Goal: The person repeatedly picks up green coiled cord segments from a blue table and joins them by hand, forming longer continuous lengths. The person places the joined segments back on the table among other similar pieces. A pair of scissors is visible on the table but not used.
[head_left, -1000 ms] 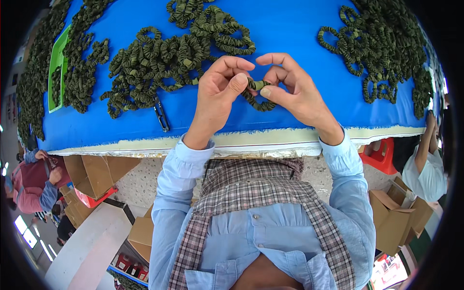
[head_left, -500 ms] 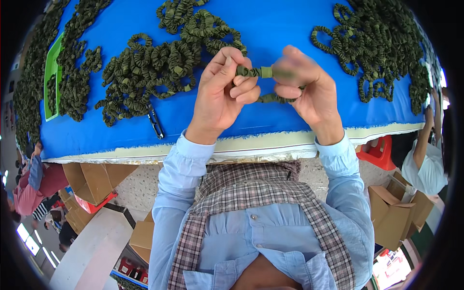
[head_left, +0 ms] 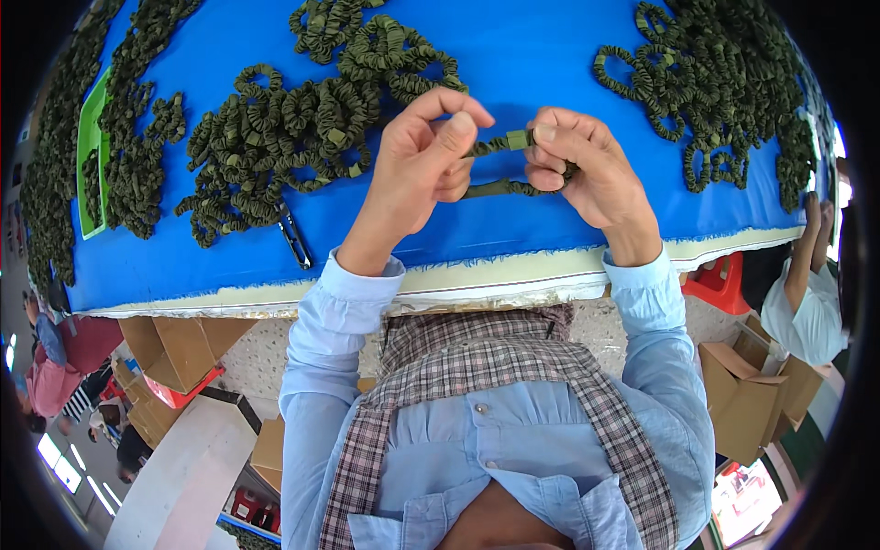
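you held a dark green ruffled elastic cord [head_left: 500, 188] just above the blue worktop [head_left: 550, 55], a little above the middle of the frame. your left hand [head_left: 423, 165] pinched one end of it between thumb and forefinger, the other fingers curled in. your right hand [head_left: 582, 165] was closed on the other part, thumb pressing a small lighter green tab [head_left: 518, 139] at the top, while a loop of the cord sagged between the two hands and touched the cloth.

the cord looked soft, light and stretchy, limp where it hung free, so i'd judge it would slip or spring back if you gripped the gathered fabric loosely. the tab seemed the firmest spot to take hold of, with the other hand close beside it.

a big pile of the same cords [head_left: 293, 128] lay to the upper left of your hands, another heap [head_left: 715, 82] at the upper right. small black snips [head_left: 293, 236] lay on the cloth left of your left wrist, and a green tray [head_left: 90, 156] sat at the far left edge.
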Demonstrator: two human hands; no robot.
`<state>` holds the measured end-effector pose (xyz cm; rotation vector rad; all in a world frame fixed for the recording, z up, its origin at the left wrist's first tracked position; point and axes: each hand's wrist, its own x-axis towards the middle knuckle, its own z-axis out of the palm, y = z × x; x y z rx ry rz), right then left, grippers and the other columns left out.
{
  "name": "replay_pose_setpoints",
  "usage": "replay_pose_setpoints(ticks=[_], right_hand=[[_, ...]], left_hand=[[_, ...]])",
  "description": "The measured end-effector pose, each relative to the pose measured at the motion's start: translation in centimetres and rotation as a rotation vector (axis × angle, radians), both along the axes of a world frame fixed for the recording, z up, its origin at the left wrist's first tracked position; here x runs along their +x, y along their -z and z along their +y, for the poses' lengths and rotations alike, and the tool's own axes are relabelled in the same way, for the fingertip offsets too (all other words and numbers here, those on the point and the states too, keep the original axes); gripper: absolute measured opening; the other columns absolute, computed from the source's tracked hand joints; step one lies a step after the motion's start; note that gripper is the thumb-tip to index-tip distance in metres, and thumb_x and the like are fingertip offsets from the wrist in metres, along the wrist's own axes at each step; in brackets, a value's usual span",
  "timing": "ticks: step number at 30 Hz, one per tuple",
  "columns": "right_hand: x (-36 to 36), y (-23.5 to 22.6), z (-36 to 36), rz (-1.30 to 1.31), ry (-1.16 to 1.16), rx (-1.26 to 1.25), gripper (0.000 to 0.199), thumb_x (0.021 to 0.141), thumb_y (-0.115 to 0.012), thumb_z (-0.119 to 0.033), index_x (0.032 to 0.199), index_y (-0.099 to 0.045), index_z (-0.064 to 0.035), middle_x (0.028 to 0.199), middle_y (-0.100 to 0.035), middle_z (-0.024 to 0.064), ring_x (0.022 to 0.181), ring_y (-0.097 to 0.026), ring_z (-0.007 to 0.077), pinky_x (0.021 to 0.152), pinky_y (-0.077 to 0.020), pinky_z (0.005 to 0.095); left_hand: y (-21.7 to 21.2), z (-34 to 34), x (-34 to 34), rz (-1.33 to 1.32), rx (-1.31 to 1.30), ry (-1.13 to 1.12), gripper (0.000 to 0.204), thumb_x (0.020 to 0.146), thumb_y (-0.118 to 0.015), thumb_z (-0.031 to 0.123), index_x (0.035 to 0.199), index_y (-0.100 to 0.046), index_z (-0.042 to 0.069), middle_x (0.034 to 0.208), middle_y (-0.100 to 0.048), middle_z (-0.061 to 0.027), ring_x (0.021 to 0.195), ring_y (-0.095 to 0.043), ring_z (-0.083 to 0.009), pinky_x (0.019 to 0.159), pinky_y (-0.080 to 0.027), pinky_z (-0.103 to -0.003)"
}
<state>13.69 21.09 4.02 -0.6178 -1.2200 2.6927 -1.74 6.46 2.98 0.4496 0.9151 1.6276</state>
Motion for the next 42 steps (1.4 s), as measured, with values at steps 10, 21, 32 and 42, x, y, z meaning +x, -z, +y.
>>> replay_pose_setpoints(ticks=[10,21,32,42], right_hand=[[-0.9,0.4,-1.5,-0.061,0.117,0.007,0.019,0.087,-0.061,-0.009,0.069,-0.054,-0.0064,0.062,-0.046,-0.002,0.054,-0.036,0.0056,0.05,-0.0316,0.0224],[-1.1,1.0,-1.3,-0.027,0.198,-0.068,0.018,0.086,-0.058,-0.008,0.068,-0.054,-0.0056,0.063,-0.047,-0.0011,0.054,-0.037,0.005,0.048,-0.0303,0.0216],[-1.2,2.0,-0.2,0.276,0.282,-0.238,0.018,0.086,-0.055,-0.007,0.069,-0.053,-0.0029,0.061,-0.045,-0.0006,0.057,-0.039,0.0088,0.05,-0.0334,0.0224],[-1.2,1.0,-1.4,-0.08,-0.078,0.363,0.027,0.091,-0.062,-0.026,0.08,-0.055,-0.0032,0.064,-0.045,-0.0038,0.058,-0.041,0.0051,0.05,-0.033,0.0211]], left_hand=[[0.8,0.3,2.2,0.651,-0.109,-0.21,0.015,0.077,-0.077,0.005,0.089,-0.068,0.001,0.059,-0.053,0.006,0.053,-0.043,0.0009,0.047,-0.031,-0.017],[0.1,0.3,1.7,0.709,-0.094,-0.219,0.014,0.079,-0.073,0.003,0.092,-0.069,0.0,0.062,-0.059,0.0042,0.054,-0.047,0.002,0.047,-0.032,-0.016],[0.7,0.0,1.6,0.589,-0.074,-0.263,0.007,0.08,-0.067,-0.004,0.086,-0.063,-0.002,0.067,-0.058,0.0022,0.056,-0.048,-0.0002,0.046,-0.032,-0.018],[0.1,-0.1,0.4,0.472,-0.066,-0.116,0.008,0.086,-0.055,-0.002,0.093,-0.056,0.0,0.067,-0.057,0.0016,0.055,-0.044,0.0001,0.048,-0.033,-0.018]])
